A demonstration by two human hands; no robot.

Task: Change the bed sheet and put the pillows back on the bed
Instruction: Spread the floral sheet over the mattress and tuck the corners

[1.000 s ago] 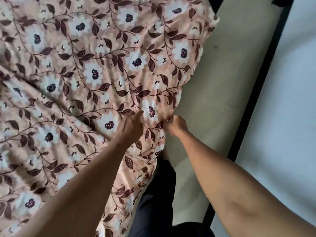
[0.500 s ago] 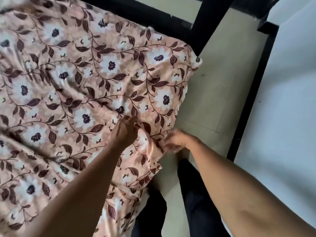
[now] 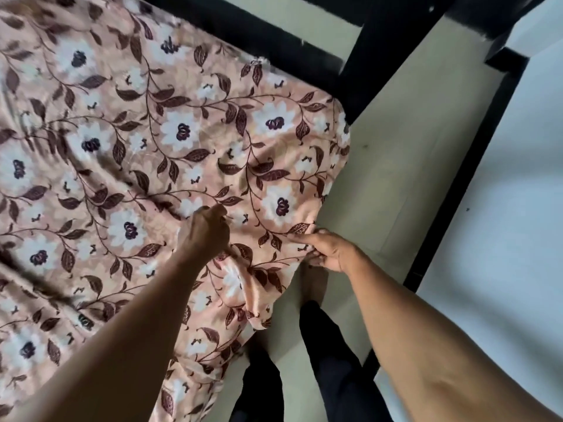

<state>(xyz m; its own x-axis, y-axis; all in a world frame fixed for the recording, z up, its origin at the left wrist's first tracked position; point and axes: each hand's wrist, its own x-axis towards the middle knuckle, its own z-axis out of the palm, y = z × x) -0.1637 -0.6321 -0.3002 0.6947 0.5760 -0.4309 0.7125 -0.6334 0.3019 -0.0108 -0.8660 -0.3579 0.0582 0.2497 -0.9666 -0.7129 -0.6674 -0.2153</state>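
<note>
A peach bed sheet (image 3: 182,132) printed with white flowers and brown leaves covers the bed and hangs over its right edge. My left hand (image 3: 207,231) grips a fold of the sheet on top of the bed, near the edge. My right hand (image 3: 324,249) pinches the sheet's hanging edge at the side of the bed, thumb on top. The sheet's far corner (image 3: 338,129) drapes over the mattress corner. No pillow is in view.
A black bed frame (image 3: 274,47) runs along the far end with a post at the corner. Pale floor (image 3: 396,166) lies between the bed and a second bed with a plain light mattress (image 3: 502,208) on the right. My legs in dark trousers (image 3: 329,360) stand in the gap.
The view has shifted toward the bed's far corner, so the black frame shows. Both hands keep their hold on the sheet's edge, and the sheet has been drawn toward me and the corner.
</note>
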